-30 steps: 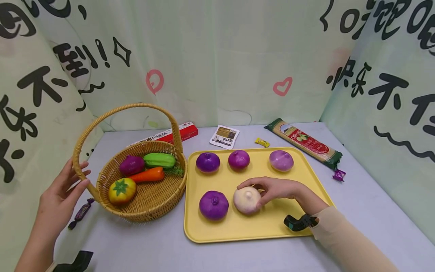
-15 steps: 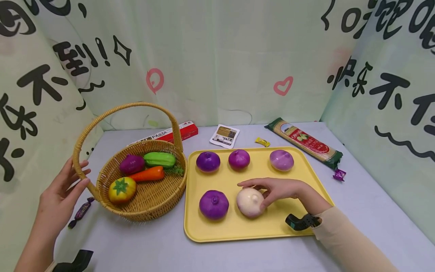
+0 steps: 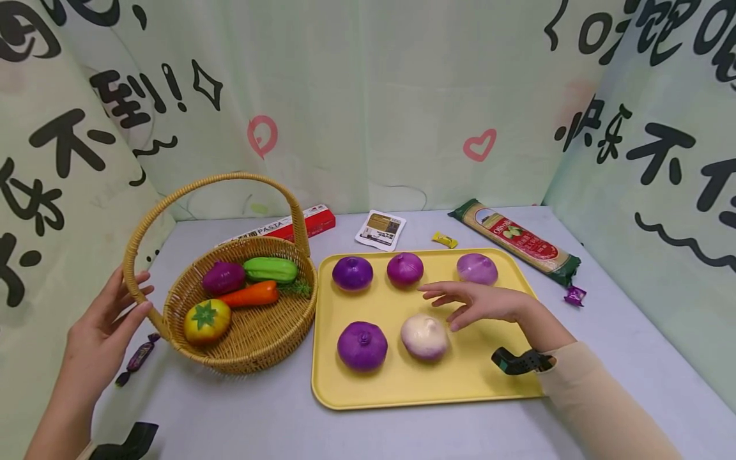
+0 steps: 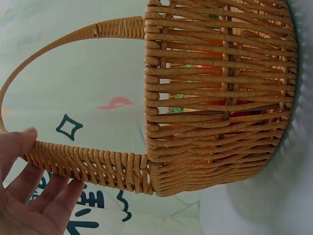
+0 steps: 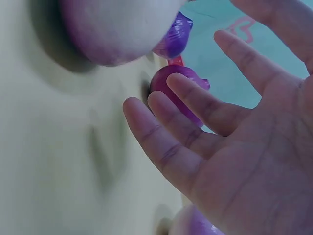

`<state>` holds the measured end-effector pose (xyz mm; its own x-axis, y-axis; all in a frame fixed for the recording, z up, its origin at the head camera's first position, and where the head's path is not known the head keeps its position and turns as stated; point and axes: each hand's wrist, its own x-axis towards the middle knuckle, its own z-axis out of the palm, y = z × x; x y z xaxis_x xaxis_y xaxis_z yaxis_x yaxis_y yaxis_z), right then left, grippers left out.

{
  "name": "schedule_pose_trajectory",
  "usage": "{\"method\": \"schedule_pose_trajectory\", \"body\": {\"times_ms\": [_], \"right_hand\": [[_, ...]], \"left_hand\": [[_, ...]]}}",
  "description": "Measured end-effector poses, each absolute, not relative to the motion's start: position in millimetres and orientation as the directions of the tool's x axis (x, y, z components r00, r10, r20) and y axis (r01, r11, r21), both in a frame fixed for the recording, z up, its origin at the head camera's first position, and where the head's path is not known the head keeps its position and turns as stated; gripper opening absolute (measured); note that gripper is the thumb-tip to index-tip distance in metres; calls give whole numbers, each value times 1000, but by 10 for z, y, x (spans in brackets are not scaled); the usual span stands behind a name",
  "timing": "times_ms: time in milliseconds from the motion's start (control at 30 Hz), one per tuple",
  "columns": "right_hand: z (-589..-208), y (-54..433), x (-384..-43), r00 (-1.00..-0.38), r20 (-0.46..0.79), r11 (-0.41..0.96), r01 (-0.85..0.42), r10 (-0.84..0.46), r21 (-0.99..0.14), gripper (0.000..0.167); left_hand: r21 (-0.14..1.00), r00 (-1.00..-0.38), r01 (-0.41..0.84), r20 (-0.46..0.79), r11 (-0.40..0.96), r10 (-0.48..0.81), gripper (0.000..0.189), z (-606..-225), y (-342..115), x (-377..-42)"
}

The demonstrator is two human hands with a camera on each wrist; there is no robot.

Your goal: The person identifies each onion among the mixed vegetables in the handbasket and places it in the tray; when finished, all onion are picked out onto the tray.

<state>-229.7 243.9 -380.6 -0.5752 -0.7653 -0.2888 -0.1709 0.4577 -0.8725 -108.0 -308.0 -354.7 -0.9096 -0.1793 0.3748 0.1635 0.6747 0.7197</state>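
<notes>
My left hand (image 3: pixel 102 322) holds the handle (image 3: pixel 133 271) of a wicker basket (image 3: pixel 270 348), thumb on one side and fingers on the other; the left wrist view shows this grip too. Inside the basket lie a purple onion (image 3: pixel 223 279), a green ridged vegetable (image 3: pixel 270 270), a carrot (image 3: pixel 250 296) and a yellow tomato-like fruit (image 3: pixel 207 321). My right hand (image 3: pixel 489 303) hovers over the yellow tray (image 3: pixel 402 390), fingers spread and holding nothing. Just beside its thumb, a white-and-purple onion (image 3: pixel 424 337) rests on the tray, apart from the fingers in the right wrist view.
Several purple onions, one of them large (image 3: pixel 362 346), sit on the tray. Behind stand a red pasta box (image 3: pixel 319 222), a white packet (image 3: pixel 381 230) and a yellow candy (image 3: pixel 444 240). A pasta bag (image 3: pixel 514 241) lies at right; a dark wrapped candy (image 3: pixel 138 360) lies near the basket.
My right hand has let go of the white-and-purple onion and risen slightly up and to the right. The onion has shifted a little rightward on the tray. My left hand stays put.
</notes>
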Motion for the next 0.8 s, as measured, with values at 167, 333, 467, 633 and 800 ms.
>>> {"method": "schedule_pose_trajectory", "body": {"times_ms": [167, 333, 467, 633, 800], "right_hand": [[-3766, 2451, -2306, -589, -284, 462, -174, -756, -870, 70], [-3724, 2470, -2321, -650, -270, 497, -192, -711, -846, 64], [-3663, 2485, -2367, -716, -231, 520, -211, -659, -828, 59], [-3579, 2467, -2449, -739, -196, 561, -283, -645, -778, 54], [-3477, 2417, -2520, -764, -198, 611, -302, -614, -732, 54]], "left_hand": [[721, -912, 154, 366, 676, -183, 65, -3545, -3081, -1082], [719, -914, 145, 361, 680, -186, 65, -3538, -3077, -1078], [717, -913, 148, 364, 681, -184, 65, -3534, -3071, -1074], [713, -911, 157, 372, 684, -179, 65, -3528, -3064, -1069], [711, -911, 154, 371, 686, -180, 65, -3523, -3060, -1071]]}}
